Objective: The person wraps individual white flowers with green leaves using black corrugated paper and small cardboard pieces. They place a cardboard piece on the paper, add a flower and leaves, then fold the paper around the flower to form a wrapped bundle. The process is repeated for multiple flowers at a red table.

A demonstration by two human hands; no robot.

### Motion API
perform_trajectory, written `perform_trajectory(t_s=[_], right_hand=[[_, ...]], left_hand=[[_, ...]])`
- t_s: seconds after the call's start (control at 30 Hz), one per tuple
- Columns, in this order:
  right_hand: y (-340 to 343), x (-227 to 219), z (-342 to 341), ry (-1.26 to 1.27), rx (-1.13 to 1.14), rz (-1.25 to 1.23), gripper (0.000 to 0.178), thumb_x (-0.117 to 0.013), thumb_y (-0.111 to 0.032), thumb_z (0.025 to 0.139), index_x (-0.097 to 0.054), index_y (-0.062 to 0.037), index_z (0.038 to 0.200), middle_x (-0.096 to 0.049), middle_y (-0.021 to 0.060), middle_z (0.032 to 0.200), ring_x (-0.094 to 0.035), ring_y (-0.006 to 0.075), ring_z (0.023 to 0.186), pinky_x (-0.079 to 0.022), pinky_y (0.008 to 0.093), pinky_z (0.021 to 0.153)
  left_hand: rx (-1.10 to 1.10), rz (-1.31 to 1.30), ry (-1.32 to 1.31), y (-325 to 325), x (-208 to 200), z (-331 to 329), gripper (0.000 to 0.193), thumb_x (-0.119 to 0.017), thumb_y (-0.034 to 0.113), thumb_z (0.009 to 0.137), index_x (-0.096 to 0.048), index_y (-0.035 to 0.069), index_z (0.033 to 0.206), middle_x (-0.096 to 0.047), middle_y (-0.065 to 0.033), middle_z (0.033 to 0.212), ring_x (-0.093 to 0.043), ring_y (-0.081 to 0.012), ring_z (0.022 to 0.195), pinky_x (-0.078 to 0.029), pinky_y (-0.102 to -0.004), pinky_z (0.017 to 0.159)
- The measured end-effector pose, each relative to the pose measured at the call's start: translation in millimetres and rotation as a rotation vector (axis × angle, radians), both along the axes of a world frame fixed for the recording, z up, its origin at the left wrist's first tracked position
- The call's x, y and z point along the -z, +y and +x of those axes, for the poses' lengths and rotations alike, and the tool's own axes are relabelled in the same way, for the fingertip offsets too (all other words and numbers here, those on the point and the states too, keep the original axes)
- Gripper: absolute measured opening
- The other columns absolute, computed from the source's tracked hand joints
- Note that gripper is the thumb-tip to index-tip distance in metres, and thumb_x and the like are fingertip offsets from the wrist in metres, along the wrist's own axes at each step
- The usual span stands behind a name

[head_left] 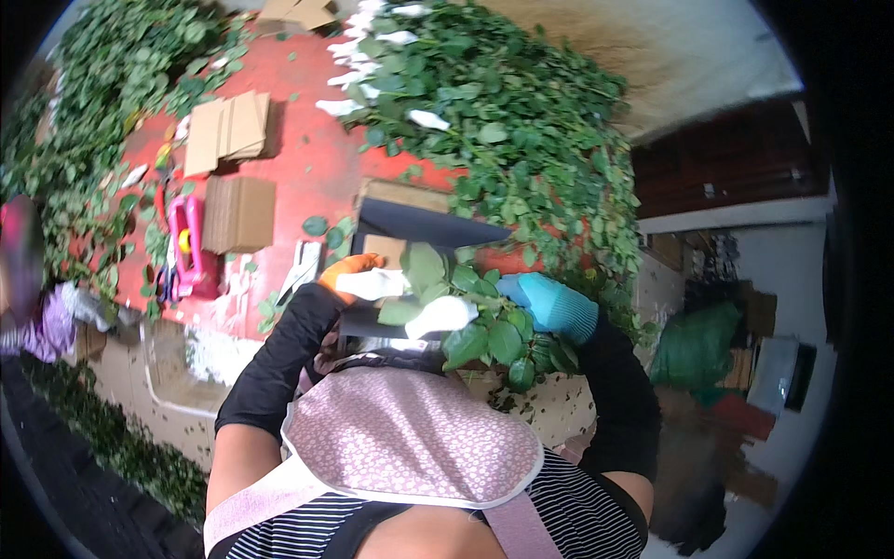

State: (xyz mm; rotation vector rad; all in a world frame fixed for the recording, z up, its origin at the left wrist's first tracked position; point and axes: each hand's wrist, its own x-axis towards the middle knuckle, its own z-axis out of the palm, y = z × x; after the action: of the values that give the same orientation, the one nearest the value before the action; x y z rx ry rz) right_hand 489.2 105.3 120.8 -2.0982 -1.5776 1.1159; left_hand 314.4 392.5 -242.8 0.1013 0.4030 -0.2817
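Observation:
Leafy rose stems (pixel 505 337) with white-sleeved heads lie between my hands, over a black tray-like holder (pixel 391 216) at the table's near edge. In an orange glove, my left hand (pixel 341 277) is closed around one white-sleeved rose head (pixel 372 283); that head partly hides the fingers. Another white-sleeved head (pixel 441 318) hangs nearer to me. My right hand (pixel 555 306), in a teal glove, is closed on the stems at their right side, its fingertips partly behind leaves. A piece of cardboard (pixel 382 250) shows inside the holder, just beyond my left hand.
A red table (pixel 312 102) carries a large pile of leafy stems (pixel 521 121) at far right and another heap (pixel 130 56) at far left. Cardboard stacks (pixel 240 214) and a pink tape dispenser (pixel 191 247) stand left. Below the table's left edge is a clear bin (pixel 172 373).

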Motion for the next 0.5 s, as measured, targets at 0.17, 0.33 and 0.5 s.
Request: perform_trajectory(t_s=[0.17, 0.33, 0.5], right_hand=[[6.6, 102.5, -3.7, 0.756, 0.725, -0.329, 0.026, -0.052, -0.011, 0.092, -0.058, 0.0015, 0.115, -0.065, 0.0149, 0.105, -0.062, 0.0206, 0.089, -0.049, 0.0351, 0.08], [-0.2, 149.8, 12.7, 0.164, 0.149, -0.12, 0.036, -0.06, -0.006, 0.085, -0.059, -0.0042, 0.122, -0.067, 0.0139, 0.105, -0.063, 0.0189, 0.095, -0.05, 0.0306, 0.08], [-11.0, 147.7, 33.5, -0.085, 0.269, -0.082, 0.04, -0.067, -0.006, 0.077, -0.06, -0.0052, 0.116, -0.064, 0.0192, 0.106, -0.062, 0.0345, 0.098, -0.05, 0.0392, 0.081]], left_hand=[[0.169, 0.999, -0.645, -17.4, -124.3, 1.0, 0.054, -0.073, 0.008, 0.081, -0.05, 0.007, 0.13, -0.061, -0.0057, 0.119, -0.061, -0.0192, 0.106, -0.051, -0.0329, 0.09], [0.166, 0.806, -0.234, 0.5, -113.0, -21.5, 0.053, -0.077, 0.009, 0.077, -0.054, 0.007, 0.126, -0.064, -0.0054, 0.112, -0.063, -0.0184, 0.101, -0.053, -0.0318, 0.082], [0.096, 0.89, -0.083, -1.2, -118.1, -20.9, 0.028, -0.075, 0.002, 0.078, -0.063, 0.007, 0.103, -0.068, -0.0049, 0.102, -0.064, -0.0163, 0.093, -0.053, -0.0291, 0.074]])
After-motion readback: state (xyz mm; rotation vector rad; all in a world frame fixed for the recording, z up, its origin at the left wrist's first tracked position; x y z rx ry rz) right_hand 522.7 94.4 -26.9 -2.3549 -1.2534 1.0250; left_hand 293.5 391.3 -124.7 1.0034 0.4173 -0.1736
